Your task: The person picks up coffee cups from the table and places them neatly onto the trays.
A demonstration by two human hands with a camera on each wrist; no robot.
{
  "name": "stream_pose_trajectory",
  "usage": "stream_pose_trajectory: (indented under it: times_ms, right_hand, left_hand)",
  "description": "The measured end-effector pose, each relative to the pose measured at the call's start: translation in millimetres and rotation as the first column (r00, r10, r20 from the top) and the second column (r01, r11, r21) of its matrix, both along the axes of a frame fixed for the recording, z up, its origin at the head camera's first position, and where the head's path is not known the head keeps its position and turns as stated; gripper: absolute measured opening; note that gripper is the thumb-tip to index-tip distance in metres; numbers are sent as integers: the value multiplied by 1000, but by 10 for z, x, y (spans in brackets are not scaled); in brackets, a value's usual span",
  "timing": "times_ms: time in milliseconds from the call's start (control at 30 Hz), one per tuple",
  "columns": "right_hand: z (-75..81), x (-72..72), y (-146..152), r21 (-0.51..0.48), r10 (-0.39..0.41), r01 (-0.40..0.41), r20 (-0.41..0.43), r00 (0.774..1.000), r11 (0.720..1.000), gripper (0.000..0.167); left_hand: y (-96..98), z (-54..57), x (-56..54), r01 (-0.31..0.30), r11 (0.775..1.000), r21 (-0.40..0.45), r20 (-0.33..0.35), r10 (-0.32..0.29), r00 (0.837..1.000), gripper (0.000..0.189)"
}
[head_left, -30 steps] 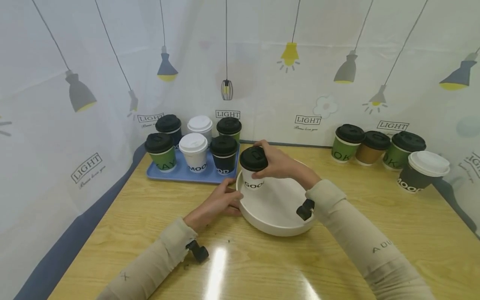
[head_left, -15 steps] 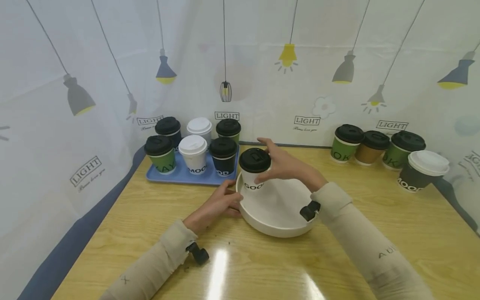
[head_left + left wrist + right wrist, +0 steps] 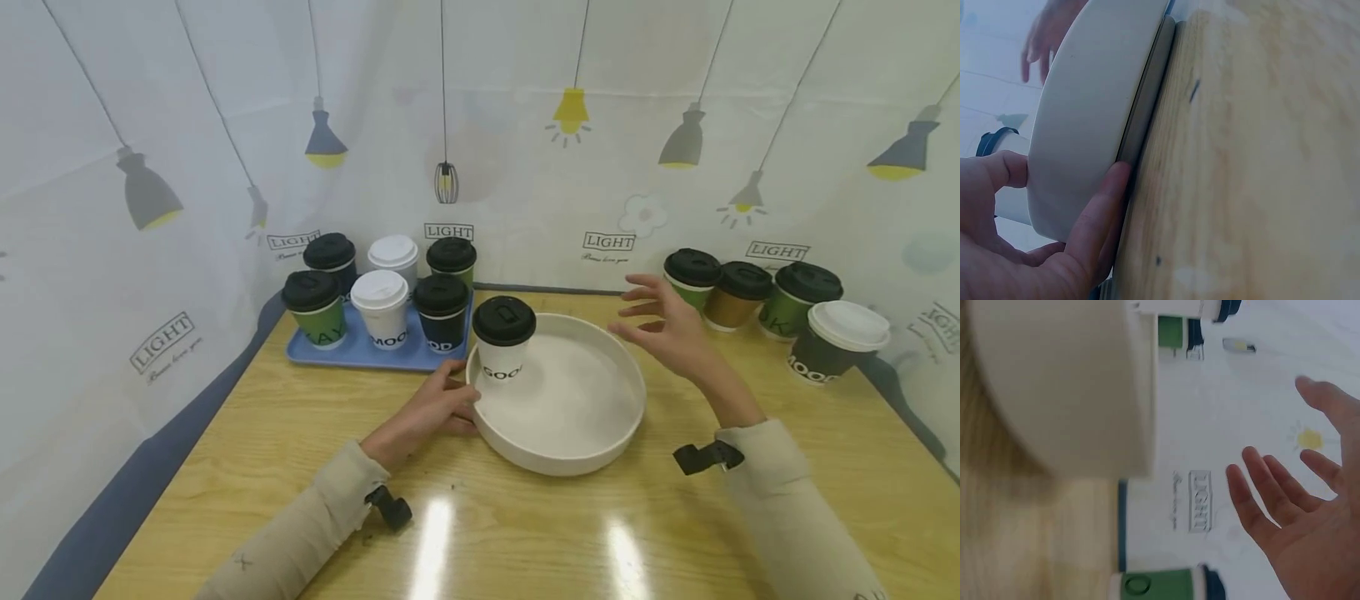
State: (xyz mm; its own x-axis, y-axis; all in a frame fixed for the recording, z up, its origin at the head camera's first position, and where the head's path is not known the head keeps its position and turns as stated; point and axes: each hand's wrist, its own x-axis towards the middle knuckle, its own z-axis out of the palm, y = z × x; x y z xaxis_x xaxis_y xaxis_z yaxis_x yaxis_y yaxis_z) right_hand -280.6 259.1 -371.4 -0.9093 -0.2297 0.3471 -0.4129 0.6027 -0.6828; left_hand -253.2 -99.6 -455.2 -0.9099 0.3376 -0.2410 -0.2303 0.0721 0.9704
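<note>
A round cream-white tray [image 3: 570,400] with a raised rim sits on the wooden table. In the left wrist view a thin separate base shows under it. My left hand [image 3: 431,412] grips its left side, thumb at the rim and fingers low near the base. A white paper cup [image 3: 504,354] with a black lid and "GOO" lettering stands upright inside the tray at the left, near that thumb. My right hand [image 3: 667,329] is in the air just beyond the tray's right rim, fingers spread, holding nothing. The right wrist view shows its spread fingers [image 3: 1266,487] too.
A blue tray [image 3: 360,357] at the back left bears several lidded cups in two rows. At the back right stand a green cup [image 3: 780,317], a brown cup [image 3: 731,308], another green one and a dark cup [image 3: 821,354] with a white lid. A printed curtain [image 3: 525,208] hangs behind.
My right hand has let go of the black-lidded white cup and moved right, over the tray's rim. The cup stays in the tray; my left hand keeps its grip.
</note>
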Motion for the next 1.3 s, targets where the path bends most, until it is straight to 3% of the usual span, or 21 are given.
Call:
stream_pose_trajectory:
  times_ms: [133, 267, 333, 400, 533, 700, 833, 900, 933, 967, 1033, 1200, 1300]
  right_hand:
    - [-145, 58, 312, -56, -97, 93, -71, 993, 994, 67]
    - [-289, 98, 645, -101, -211, 205, -60, 976, 974, 69]
    - [-352, 120, 803, -127, -294, 288, -29, 955, 949, 69]
    - [-406, 149, 953, -155, -398, 397, 23, 917, 905, 70]
    - [-493, 224, 1204, -225, -612, 612, 80, 787, 758, 70]
    - [-552, 298, 1447, -361, -787, 749, 62, 613, 555, 66]
    - [-600, 325, 1590, -369, -894, 849, 92, 439, 379, 73]
    - [-619, 320, 1651, -347, -925, 882, 90, 370, 319, 80]
    - [-616, 319, 1681, -328, -931, 896, 103, 350, 301, 85]
    - [-608, 315, 1715, -314, -932, 903, 113, 344, 295, 89]
    - [-591, 305, 1786, -283, -921, 904, 133, 367, 320, 97]
    - [-593, 263, 1974, -211, -853, 854, 126, 507, 476, 109]
    - [-621, 207, 2079, -177, -824, 826, 110, 556, 534, 112]
  left_hand:
    - [-1, 12, -11, -4, 1000, -5, 1, 4, 1000, 66]
    - [5, 11, -20, -1, 1000, -9, 7, 1, 1000, 67]
    - [1, 6, -23, -3, 1000, -11, 9, 3, 1000, 67]
    - [-7, 0, -25, -1, 1000, -13, 11, 1, 1000, 67]
    - [-17, -9, -30, 6, 1000, -14, 7, -6, 1000, 67]
    - [-18, -24, -37, 8, 1000, -11, 7, -8, 1000, 66]
    - [-17, -26, -40, 14, 1000, -8, 9, -14, 1000, 66]
    - [-13, -23, -40, 14, 1000, -7, 11, -13, 1000, 66]
    - [-10, -18, -38, 13, 1000, -6, 11, -13, 1000, 66]
    - [-7, -14, -37, 12, 1000, -6, 12, -12, 1000, 66]
    - [-3, -5, -34, 11, 1000, -6, 15, -11, 1000, 66]
    - [-5, 8, -21, 15, 1000, -8, 15, -15, 1000, 66]
    - [-11, 6, -15, 14, 1000, -8, 13, -14, 1000, 66]
